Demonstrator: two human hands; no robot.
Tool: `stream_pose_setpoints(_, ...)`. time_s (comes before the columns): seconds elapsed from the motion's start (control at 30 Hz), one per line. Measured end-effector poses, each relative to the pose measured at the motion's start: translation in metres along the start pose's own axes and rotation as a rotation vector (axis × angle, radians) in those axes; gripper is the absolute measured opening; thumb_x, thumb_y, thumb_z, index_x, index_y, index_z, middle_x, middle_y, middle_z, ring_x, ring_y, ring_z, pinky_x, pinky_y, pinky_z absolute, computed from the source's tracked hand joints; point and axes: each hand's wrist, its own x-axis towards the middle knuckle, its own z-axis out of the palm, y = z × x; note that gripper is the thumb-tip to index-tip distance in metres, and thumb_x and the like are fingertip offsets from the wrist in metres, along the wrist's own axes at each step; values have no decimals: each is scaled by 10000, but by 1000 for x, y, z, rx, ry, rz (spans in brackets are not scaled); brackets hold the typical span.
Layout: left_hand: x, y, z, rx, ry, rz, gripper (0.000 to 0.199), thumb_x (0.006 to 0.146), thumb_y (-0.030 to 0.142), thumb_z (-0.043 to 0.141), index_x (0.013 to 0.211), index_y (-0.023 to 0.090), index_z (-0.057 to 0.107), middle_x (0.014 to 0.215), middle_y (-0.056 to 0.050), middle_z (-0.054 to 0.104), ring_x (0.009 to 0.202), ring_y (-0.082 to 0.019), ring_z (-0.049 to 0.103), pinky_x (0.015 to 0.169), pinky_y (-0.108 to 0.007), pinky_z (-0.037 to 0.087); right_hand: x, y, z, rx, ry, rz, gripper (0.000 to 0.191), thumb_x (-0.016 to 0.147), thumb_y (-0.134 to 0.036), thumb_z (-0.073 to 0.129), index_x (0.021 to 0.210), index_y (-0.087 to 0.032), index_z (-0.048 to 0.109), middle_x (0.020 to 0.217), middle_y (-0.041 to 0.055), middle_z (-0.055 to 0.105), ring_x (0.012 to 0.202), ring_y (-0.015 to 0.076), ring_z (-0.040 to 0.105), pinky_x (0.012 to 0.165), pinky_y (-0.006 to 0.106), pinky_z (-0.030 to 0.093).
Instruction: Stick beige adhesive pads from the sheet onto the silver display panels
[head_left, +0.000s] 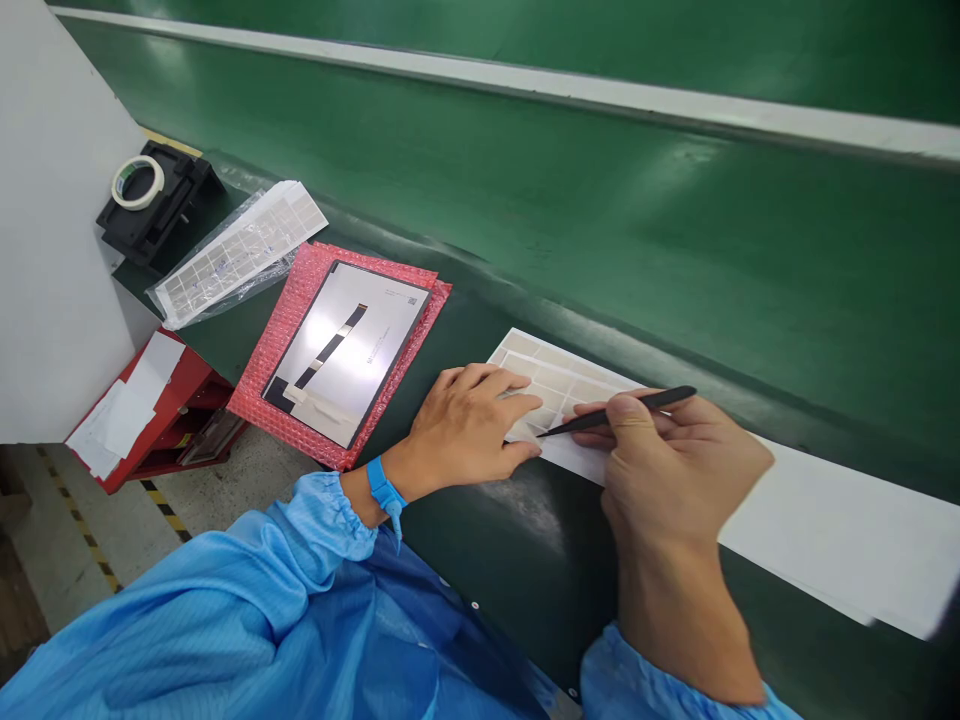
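Head view: the left hand (pixel 465 425) is pressing nearly flat, fingers open, on a white sheet of grid-marked labels (pixel 559 385) lying on the green tabletop (pixel 525 570). The right hand (pixel 675 470) is gripping black tweezers (pixel 622 412), their tip touching the sheet. A blue wrist strap (pixel 384 488) is circling the left wrist. Farther left, a display panel (pixel 345 350) is lying on pink bubble wrap (pixel 262 395), and a tape roll (pixel 139 182) is sitting on a black holder (pixel 161 205).
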Motion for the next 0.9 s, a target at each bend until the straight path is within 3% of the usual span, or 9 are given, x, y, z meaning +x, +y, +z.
stream_pose_setpoints(0.17,-1,-2,1,6,-15,0,390,927,389,750,1281,233,698,1426,-54,628,1362,-244,506,1141,-438,430,-1,-1,1,20,-3,-12,248,716,-366,799,796,-163,682,720,64,717,556,152,662,504,198,557)
stream_pose_setpoints(0.6,0,-12,5,-41,-10,11,464,871,422,824,1282,241,707,1452,-64,615,1376,-256,506,1160,-444,414,5,3,-7,180,42,31,402,654,-442,892,809,-151,662,703,61,696,534,173,658,447,219,528)
stream_pose_setpoints(0.77,0,-19,0,-33,63,25,455,864,369,830,1276,222,705,1451,-79,625,1382,-275,510,1187,-464,391,20,5,-26,286,83,68,541,590,-548,922,836,-176,616,699,25,693,534,152,652,437,196,495)
stream_pose_setpoints(0.9,8,-29,-3,5,146,19,364,895,276,776,1254,250,715,1465,-78,613,1392,-293,508,1180,-484,406,35,5,-59,300,117,33,562,612,-615,902,812,-177,612,704,44,694,549,172,656,453,230,502)
